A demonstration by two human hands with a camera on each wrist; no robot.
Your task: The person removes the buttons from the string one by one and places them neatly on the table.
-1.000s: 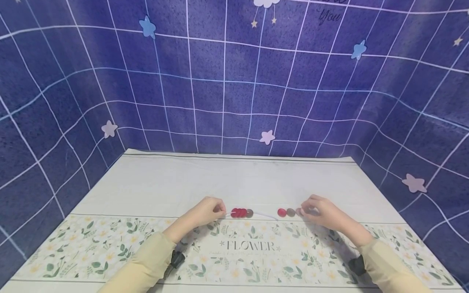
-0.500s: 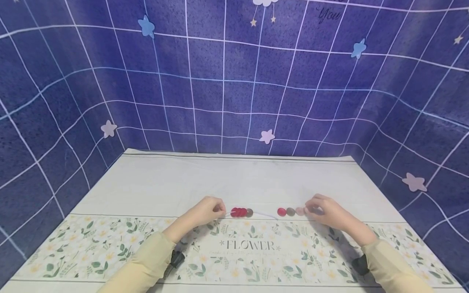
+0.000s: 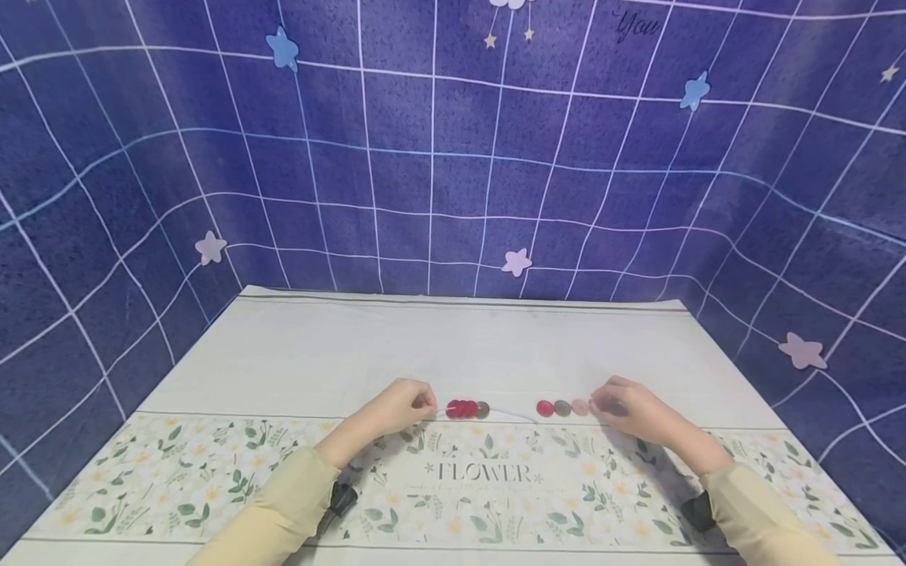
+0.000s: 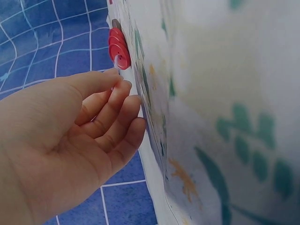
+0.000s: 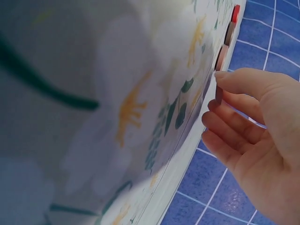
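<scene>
My left hand [image 3: 410,405] pinches one end of a white string [image 3: 511,414] between thumb and fingertips. Threaded on that string are several overlapping red buttons [image 3: 462,409] and one grey-brown button [image 3: 483,409]; in the left wrist view the nearest red button [image 4: 120,56] stands just beyond my fingertips. Farther right lie a loose red button [image 3: 544,408], a grey-brown button [image 3: 562,408] and a pink button [image 3: 580,407] in a row. At the row's right end, my right hand [image 3: 626,405] pinches a brownish button [image 5: 219,93], mostly hidden by the fingers.
A white tablecloth [image 3: 453,346] with a flowered band and the word FLOWER covers the table. Blue cloth [image 3: 396,189] with white grid lines and stars rises behind and at both sides. The string's free end lies close to the loose red button.
My right hand has shifted slightly right, from the pink button to the row's end, so the pink button shows more fully. My left hand and the threaded buttons have stayed put.
</scene>
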